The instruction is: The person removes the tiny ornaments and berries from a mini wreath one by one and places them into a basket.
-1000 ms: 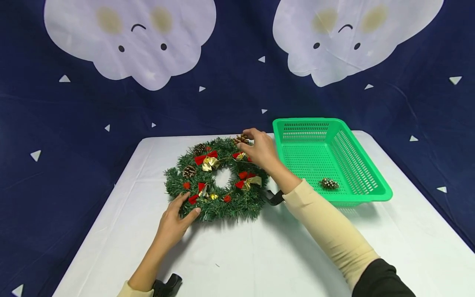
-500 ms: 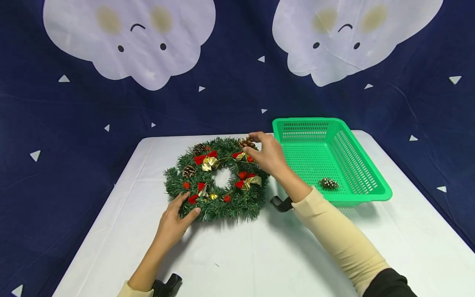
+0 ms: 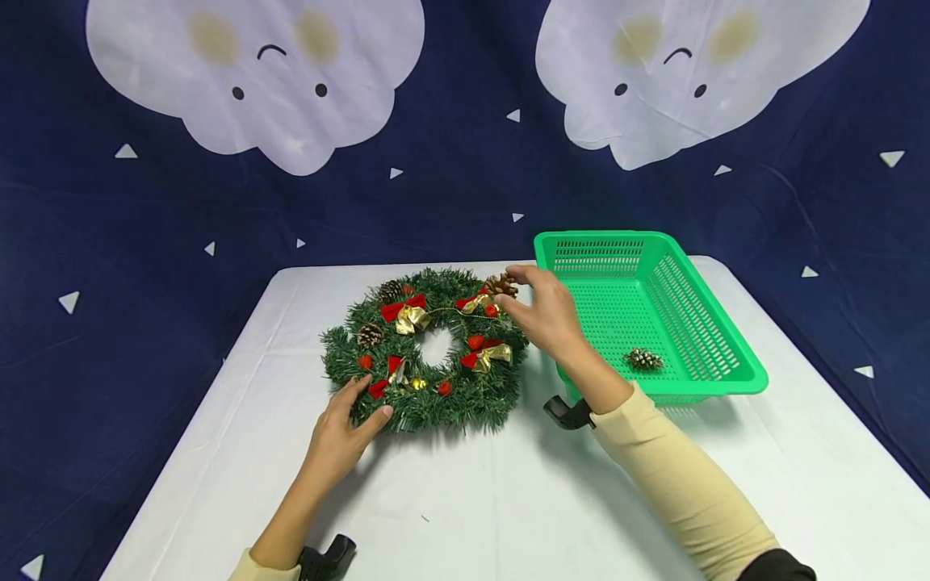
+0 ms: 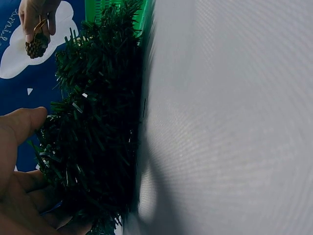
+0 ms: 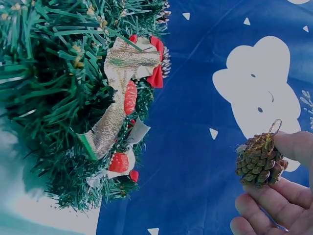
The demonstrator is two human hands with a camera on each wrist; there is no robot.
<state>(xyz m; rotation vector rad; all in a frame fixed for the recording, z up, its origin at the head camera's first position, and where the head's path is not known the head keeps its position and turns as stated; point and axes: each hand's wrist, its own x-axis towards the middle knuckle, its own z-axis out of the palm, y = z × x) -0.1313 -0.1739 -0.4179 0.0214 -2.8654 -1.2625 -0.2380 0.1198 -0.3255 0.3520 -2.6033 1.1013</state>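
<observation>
A brown pinecone [image 5: 261,161] with a gold loop is pinched between the thumb and fingers of my right hand [image 3: 550,315]. In the head view it overlaps the upper right of a green wreath [image 3: 407,411]; the right wrist view shows a gap between them. Red-and-gold bows [image 3: 412,316], red berries and other pinecones [image 3: 370,336] decorate the wreath. My left hand [image 3: 337,436] rests at its lower-left edge, thumb and fingers spread against the greenery. In the left wrist view the thumb [image 4: 29,122] lies straight and the fingertips are partly hidden by the needles.
Right of the wreath stands a green plastic basket [image 3: 726,323], with one white-tipped pinecone [image 3: 643,359] lying inside. A white cloth [image 3: 436,516] covers the table. Behind it hangs a dark blue curtain [image 3: 450,202] printed with clouds.
My right hand has moved right and slightly toward me with the pinecone, from the wreath's top to its upper right side. My left hand and the wreath have stayed in place.
</observation>
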